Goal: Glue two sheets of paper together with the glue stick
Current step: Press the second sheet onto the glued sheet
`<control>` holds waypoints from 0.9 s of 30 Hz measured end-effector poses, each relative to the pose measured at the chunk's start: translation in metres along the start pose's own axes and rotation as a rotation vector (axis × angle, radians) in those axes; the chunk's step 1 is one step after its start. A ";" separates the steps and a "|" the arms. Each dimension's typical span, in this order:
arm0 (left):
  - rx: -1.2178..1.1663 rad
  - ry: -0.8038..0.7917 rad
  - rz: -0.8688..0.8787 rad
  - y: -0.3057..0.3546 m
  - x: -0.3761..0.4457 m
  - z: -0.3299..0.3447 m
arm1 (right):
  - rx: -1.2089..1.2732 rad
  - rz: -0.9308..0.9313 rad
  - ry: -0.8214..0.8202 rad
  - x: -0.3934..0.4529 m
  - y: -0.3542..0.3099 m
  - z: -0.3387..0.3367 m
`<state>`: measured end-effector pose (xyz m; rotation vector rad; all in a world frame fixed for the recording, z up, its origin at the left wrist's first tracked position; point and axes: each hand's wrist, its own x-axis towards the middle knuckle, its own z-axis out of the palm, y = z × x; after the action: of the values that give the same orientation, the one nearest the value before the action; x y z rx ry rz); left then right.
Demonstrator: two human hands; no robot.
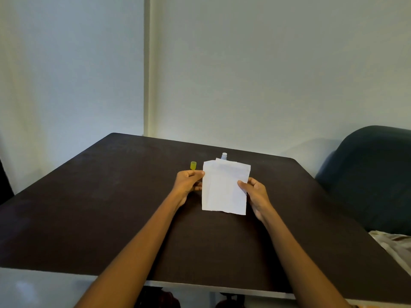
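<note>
Two white paper sheets (pixel 223 187) are stacked one on the other and held above the dark table (pixel 111 207). The rear sheet's top edge peeks out behind the front one. My left hand (pixel 189 182) pinches the upper left edge of the sheets. My right hand (pixel 255 192) pinches their right edge, thumb on the front. The glue stick (pixel 224 156) stands uncapped just behind the sheets, only its pale tip showing. Its yellow cap (pixel 193 165) stands on the table to the left, just beyond my left hand.
A dark blue chair (pixel 373 174) stands at the table's right side. A pale cloth (pixel 393 243) lies by the right edge. A plain wall lies behind the table's far edge.
</note>
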<state>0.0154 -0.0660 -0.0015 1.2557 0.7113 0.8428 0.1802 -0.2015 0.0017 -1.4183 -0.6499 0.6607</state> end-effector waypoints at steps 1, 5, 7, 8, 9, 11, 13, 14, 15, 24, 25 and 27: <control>-0.002 0.024 -0.003 0.000 0.001 0.002 | 0.009 -0.007 0.006 0.000 0.001 -0.001; 0.022 0.096 0.032 -0.002 0.002 0.007 | 0.040 -0.068 0.064 -0.002 0.004 -0.005; 0.029 0.130 0.055 -0.002 0.001 0.009 | 0.085 -0.089 0.115 -0.004 0.002 -0.008; 0.022 0.151 0.062 -0.002 0.001 0.010 | 0.121 -0.094 0.151 -0.004 0.000 -0.011; 0.017 0.165 0.068 -0.002 0.001 0.011 | 0.151 -0.094 0.188 -0.004 -0.002 -0.013; 0.037 0.164 0.076 -0.001 0.001 0.012 | 0.162 -0.095 0.233 -0.002 -0.006 -0.018; 0.060 0.136 0.073 -0.002 0.002 0.011 | 0.142 -0.109 0.226 0.001 -0.009 -0.018; 0.056 0.115 0.072 -0.002 0.002 0.011 | 0.131 -0.116 0.216 0.003 -0.010 -0.016; 0.042 0.094 0.074 -0.002 0.002 0.010 | 0.118 -0.120 0.209 0.004 -0.010 -0.013; -0.066 0.034 0.092 -0.003 0.004 0.006 | 0.021 -0.112 0.247 0.012 0.006 0.036; -0.072 0.032 0.094 -0.003 0.004 0.006 | 0.004 -0.114 0.256 0.013 0.008 0.038; -0.070 0.030 0.099 -0.002 0.005 0.006 | -0.019 -0.115 0.273 0.016 0.011 0.039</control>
<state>0.0228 -0.0652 -0.0030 1.2250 0.6424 0.9612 0.1612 -0.1628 -0.0070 -1.4451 -0.5176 0.3628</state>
